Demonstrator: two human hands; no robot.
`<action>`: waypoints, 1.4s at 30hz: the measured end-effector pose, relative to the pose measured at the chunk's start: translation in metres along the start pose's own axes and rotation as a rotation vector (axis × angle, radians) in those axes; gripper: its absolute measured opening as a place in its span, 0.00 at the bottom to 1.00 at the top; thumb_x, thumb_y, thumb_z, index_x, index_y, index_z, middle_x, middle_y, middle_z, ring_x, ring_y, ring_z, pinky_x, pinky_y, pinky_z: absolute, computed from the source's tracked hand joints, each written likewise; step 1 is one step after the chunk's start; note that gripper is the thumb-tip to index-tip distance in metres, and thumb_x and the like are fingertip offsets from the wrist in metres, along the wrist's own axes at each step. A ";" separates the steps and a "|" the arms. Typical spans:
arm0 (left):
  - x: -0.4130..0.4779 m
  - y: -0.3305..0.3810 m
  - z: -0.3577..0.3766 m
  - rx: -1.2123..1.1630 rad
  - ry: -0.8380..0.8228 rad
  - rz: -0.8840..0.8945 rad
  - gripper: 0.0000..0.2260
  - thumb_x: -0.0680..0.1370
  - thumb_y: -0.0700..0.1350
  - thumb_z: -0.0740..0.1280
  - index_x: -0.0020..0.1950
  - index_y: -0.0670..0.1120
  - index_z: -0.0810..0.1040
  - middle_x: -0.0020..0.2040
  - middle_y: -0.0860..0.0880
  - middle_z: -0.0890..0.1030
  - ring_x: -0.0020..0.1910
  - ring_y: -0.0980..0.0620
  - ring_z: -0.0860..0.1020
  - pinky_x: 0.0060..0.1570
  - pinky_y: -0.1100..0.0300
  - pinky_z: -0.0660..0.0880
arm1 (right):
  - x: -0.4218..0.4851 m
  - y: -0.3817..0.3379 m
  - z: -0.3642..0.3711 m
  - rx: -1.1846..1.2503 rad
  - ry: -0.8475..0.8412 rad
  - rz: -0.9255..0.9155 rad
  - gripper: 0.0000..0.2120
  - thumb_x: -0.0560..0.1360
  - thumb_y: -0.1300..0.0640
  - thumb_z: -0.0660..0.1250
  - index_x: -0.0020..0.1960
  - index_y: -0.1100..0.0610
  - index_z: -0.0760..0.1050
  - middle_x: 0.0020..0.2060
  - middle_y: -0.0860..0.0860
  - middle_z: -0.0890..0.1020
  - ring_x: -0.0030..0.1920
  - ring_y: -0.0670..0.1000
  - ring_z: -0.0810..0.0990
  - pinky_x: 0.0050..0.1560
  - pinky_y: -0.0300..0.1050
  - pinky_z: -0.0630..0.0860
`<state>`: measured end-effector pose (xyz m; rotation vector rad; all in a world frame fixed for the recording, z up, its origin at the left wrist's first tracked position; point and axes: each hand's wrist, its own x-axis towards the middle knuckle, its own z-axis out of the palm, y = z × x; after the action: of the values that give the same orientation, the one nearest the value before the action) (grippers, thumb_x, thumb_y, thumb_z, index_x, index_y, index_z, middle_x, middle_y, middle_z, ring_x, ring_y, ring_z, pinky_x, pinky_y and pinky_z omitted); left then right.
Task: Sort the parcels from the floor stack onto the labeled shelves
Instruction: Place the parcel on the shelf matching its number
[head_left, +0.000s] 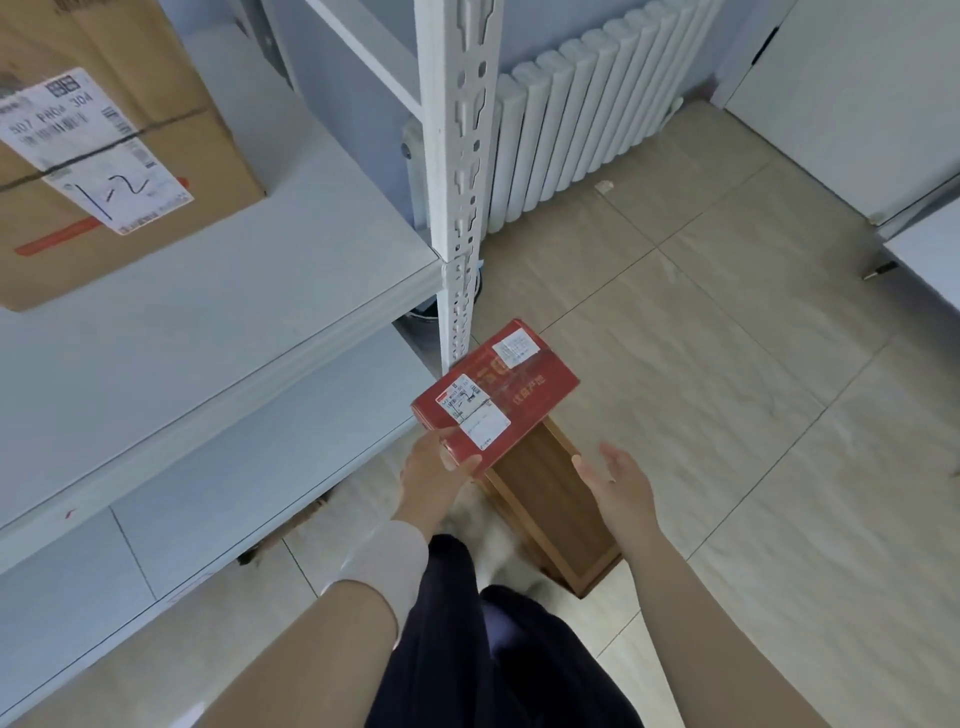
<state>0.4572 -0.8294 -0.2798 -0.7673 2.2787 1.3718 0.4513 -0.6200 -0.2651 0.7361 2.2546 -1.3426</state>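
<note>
Dark trousers (498, 654) and both forearms fill the lower edge of the view.

**Left hand.** The left hand (436, 470) grips the red rectangular cardboard parcel (511, 400) at its near short end. The thumb lies on the top face and the fingers are curled beneath.

**Right hand.** The right hand (618, 480) is empty, with its fingers spread and relaxed. It sits just to the right of the parcel without touching it.

**Parcel position.** The parcel is held clear of the tiled beige floor (727, 374), above the far end of a long brown box (553, 512) that lies on the floor. Its far-left edge sits close beside the white slotted metal post (457, 171).

**Parcel orientation.** The top face, with two white labels, is turned to the camera. The handwriting on the labels is too small to read. The long axis runs from the left hand away and to the right, so the free end points away from the shelving.

**Shelving.**
- The pale grey metal shelf boards (218, 291) all lie to the left of the parcel, on the side of the holding hand.
- The upper board carries a large brown cardboard carton (135, 78) marked "1-2".
- The lower board is level with the parcel.

**Next move (judgement).** Placement probably needs the free end swung leftward past the post. The left hand is nearer to the shelf, and the right hand is positioned to steady the far end.
</note>
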 end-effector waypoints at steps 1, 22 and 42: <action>0.001 0.000 0.002 -0.004 0.012 -0.006 0.23 0.74 0.48 0.70 0.67 0.48 0.69 0.68 0.49 0.71 0.68 0.50 0.68 0.66 0.54 0.65 | 0.005 -0.003 -0.002 -0.006 -0.009 -0.009 0.29 0.75 0.46 0.67 0.72 0.53 0.64 0.70 0.50 0.68 0.71 0.50 0.66 0.67 0.45 0.64; 0.019 -0.049 0.145 -0.451 0.335 -0.420 0.30 0.76 0.51 0.67 0.74 0.47 0.59 0.73 0.47 0.65 0.71 0.48 0.65 0.65 0.54 0.65 | 0.174 0.028 -0.059 -0.363 -0.250 -0.205 0.31 0.74 0.45 0.67 0.72 0.56 0.63 0.71 0.51 0.69 0.71 0.52 0.66 0.71 0.50 0.63; 0.176 -0.112 0.160 -0.792 0.543 -0.387 0.11 0.80 0.54 0.59 0.55 0.48 0.67 0.43 0.53 0.77 0.39 0.57 0.76 0.32 0.61 0.70 | 0.344 0.032 0.080 -0.379 -0.193 -0.261 0.22 0.76 0.39 0.60 0.60 0.54 0.74 0.51 0.49 0.78 0.50 0.51 0.77 0.53 0.47 0.74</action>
<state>0.3946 -0.7746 -0.5291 -1.9072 1.6897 2.0422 0.2108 -0.5998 -0.5254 0.1804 2.4025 -0.9923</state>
